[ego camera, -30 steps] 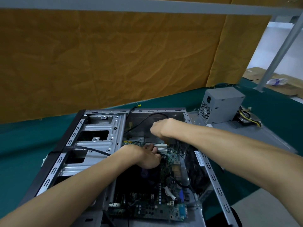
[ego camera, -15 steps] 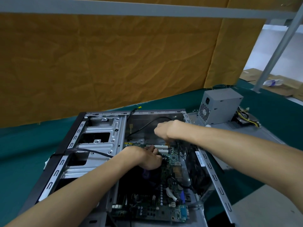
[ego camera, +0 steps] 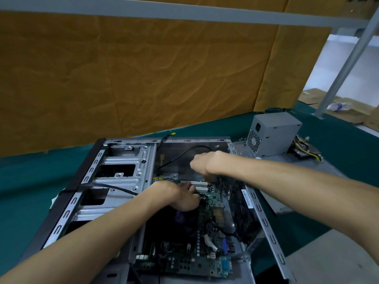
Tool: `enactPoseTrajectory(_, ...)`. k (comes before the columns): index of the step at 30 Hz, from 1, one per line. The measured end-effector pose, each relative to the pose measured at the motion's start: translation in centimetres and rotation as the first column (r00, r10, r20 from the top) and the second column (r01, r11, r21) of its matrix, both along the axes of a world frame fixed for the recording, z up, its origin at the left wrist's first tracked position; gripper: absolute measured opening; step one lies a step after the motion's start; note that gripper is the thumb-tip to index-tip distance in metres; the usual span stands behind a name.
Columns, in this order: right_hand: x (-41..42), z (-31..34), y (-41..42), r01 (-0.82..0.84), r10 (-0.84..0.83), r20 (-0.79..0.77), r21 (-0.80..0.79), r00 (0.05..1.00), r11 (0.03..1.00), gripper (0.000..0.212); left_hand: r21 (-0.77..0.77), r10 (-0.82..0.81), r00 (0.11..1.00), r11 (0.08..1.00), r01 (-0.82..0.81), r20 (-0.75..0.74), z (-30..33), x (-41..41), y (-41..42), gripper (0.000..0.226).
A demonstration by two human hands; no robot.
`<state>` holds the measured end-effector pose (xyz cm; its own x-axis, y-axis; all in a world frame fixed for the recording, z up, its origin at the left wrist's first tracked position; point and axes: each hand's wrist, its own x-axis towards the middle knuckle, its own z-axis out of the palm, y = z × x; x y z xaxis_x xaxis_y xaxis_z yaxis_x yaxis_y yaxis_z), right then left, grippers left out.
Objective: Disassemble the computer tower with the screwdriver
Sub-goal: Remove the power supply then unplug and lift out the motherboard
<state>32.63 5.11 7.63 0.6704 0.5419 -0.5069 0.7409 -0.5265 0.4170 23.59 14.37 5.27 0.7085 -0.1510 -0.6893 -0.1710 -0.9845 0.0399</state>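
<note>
The open computer tower [ego camera: 131,160] lies on its side on the green table, its motherboard [ego camera: 213,203] exposed. My right hand [ego camera: 202,162] is a closed fist over the board's far end, above the white expansion slots [ego camera: 198,183]. It grips the screwdriver, of which only a small orange-brown bit [ego camera: 207,178] shows under the fist. My left hand [ego camera: 180,196] rests on the board just in front of the slots with its fingers bent down. Whether those fingers hold anything is hidden.
A grey power supply [ego camera: 272,134] stands on a grey panel [ego camera: 311,162] at the back right, its yellow and black wires [ego camera: 307,150] beside it. A black cable [ego camera: 114,187] crosses the drive cage. Behind the table hangs a brown cloth [ego camera: 143,78]. A metal frame post [ego camera: 344,64] rises at right.
Both hands stay at the same spot over the board. The right fist has shifted only slightly, and the view has tilted a little.
</note>
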Motion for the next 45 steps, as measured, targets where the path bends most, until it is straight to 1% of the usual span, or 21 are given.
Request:
enactPoseTrajectory(2, 0.2, 0.1, -0.3, -0.014, 0.014, 0.008, -0.004, 1.0, 1.0, 0.015, 0.008, -0.003, 1.0, 1.0, 0.003, -0.002, -0.1, 0.0, 0.0, 0.062)
enactPoseTrajectory(5, -0.6, -0.3, 1.4, -0.024, 0.024, -0.009, -0.038, 1.0, 0.999, 0.019, 0.009, 0.016, 1.0, 1.0, -0.016, -0.013, -0.1, 0.1, 0.1, 0.063)
enactPoseTrajectory(7, -0.7, -0.2, 1.5, -0.017, 0.017, -0.008, -0.027, 1.0, 0.999, 0.018, -0.005, 0.019, 1.0, 1.0, -0.019, -0.008, 0.1, 0.0, 0.1, 0.063)
enactPoseTrajectory(11, 0.2, 0.3, -0.5, -0.001, 0.001, -0.002, 0.005, 1.0, 1.0, 0.01, -0.006, 0.004, 1.0, 1.0, -0.004, 0.0, 0.1, 0.0, 0.0, 0.061)
enactPoseTrajectory(15, -0.7, -0.4, 1.4, -0.015, 0.015, 0.0, -0.054, 1.0, 0.998, 0.016, 0.002, 0.013, 1.0, 1.0, -0.013, -0.005, 0.2, 0.0, 0.0, 0.062)
enactPoseTrajectory(18, -0.6, 0.1, 0.6, -0.002, 0.002, 0.0, -0.031, 1.0, 1.0, 0.019, -0.007, 0.001, 1.0, 1.0, -0.001, 0.006, 0.2, -0.1, 0.0, 0.06)
enactPoseTrajectory(20, 0.0, 0.2, -0.4, -0.001, 0.001, 0.006, -0.017, 1.0, 1.0, 0.016, 0.001, -0.016, 1.0, 1.0, 0.016, 0.017, 0.2, -0.1, -0.1, 0.056)
enactPoseTrajectory(23, -0.4, -0.2, 0.5, -0.009, 0.01, 0.009, -0.028, 1.0, 1.0, 0.011, 0.017, -0.015, 1.0, 1.0, 0.015, 0.007, -0.1, 0.1, 0.1, 0.06)
enactPoseTrajectory(26, -0.7, -0.2, 0.8, -0.011, 0.011, 0.004, -0.021, 1.0, 1.0, 0.016, 0.019, -0.057, 0.998, 0.998, 0.057, 0.006, -0.5, 0.3, 0.3, 0.06)
enactPoseTrajectory(29, -0.1, 0.2, -0.8, -0.015, 0.015, -0.002, 0.027, 1.0, 1.0, 0.009, 0.022, -0.075, 0.997, 0.997, 0.075, 0.015, -0.7, 0.4, 0.3, 0.059)
enactPoseTrajectory(31, -0.3, 0.3, -0.7, -0.011, 0.011, -0.004, 0.022, 1.0, 1.0, 0.011, 0.037, -0.1, 0.995, 0.994, 0.1, 0.012, -0.5, 0.4, 0.3, 0.058)
enactPoseTrajectory(33, -0.9, 0.5, 0.1, -0.009, 0.009, -0.02, 0.01, 1.0, 1.0, 0.017, 0.045, -0.13, 0.991, 0.991, 0.13, 0.013, -0.4, 0.3, 0.1, 0.057)
enactPoseTrajectory(35, -1.2, 0.7, 0.2, -0.024, 0.024, -0.025, 0.022, 0.999, 0.999, 0.008, 0.048, -0.162, 0.987, 0.986, 0.161, 0.016, -0.2, 0.3, 0.2, 0.054)
enactPoseTrajectory(37, -1.4, 1.0, -0.9, -0.028, 0.031, -0.042, 0.083, 0.999, 0.996, 0.012, 0.054, -0.195, 0.98, 0.98, 0.194, 0.023, -0.3, 0.3, 0.1, 0.052)
enactPoseTrajectory(38, -1.5, 1.2, -1.6, -0.021, 0.031, -0.067, 0.146, 0.997, 0.989, 0.006, 0.057, -0.206, 0.978, 0.977, 0.204, 0.026, -0.4, 0.3, 0.1, 0.052)
enactPoseTrajectory(39, -1.7, 1.5, -2.3, -0.013, 0.04, -0.095, 0.261, 0.995, 0.965, 0.008, 0.061, -0.21, 0.977, 0.976, 0.208, 0.029, -0.4, 0.4, 0.1, 0.052)
enactPoseTrajectory(40, -1.9, 2.1, -2.9, 0.006, 0.041, -0.112, 0.392, 0.993, 0.92, 0.016, 0.064, -0.217, 0.976, 0.975, 0.214, 0.033, -0.4, 0.4, 0.1, 0.052)
enactPoseTrajectory(42, -2.1, 3.4, -3.9, 0.048, 0.025, -0.102, 0.651, 0.994, 0.757, 0.018, 0.068, -0.238, 0.97, 0.969, 0.235, 0.039, -0.5, 0.6, 0.2, 0.05)
enactPoseTrajectory(43, -2.0, 4.1, -4.4, 0.045, -0.002, -0.059, 0.727, 0.998, 0.685, 0.017, 0.073, -0.245, 0.969, 0.968, 0.241, 0.038, -0.5, 0.5, 0.2, 0.049)
enactPoseTrajectory(44, -1.8, 4.6, -4.8, 0.039, -0.054, -0.006, 0.76, 0.999, 0.649, 0.016, 0.076, -0.247, 0.968, 0.967, 0.243, 0.041, -0.6, 0.5, 0.2, 0.048)
enactPoseTrajectory(45, -1.6, 4.8, -5.2, 0.04, -0.109, 0.041, 0.761, 0.993, 0.647, 0.014, 0.079, -0.253, 0.966, 0.965, 0.249, 0.048, -0.7, 0.5, 0.2, 0.047)
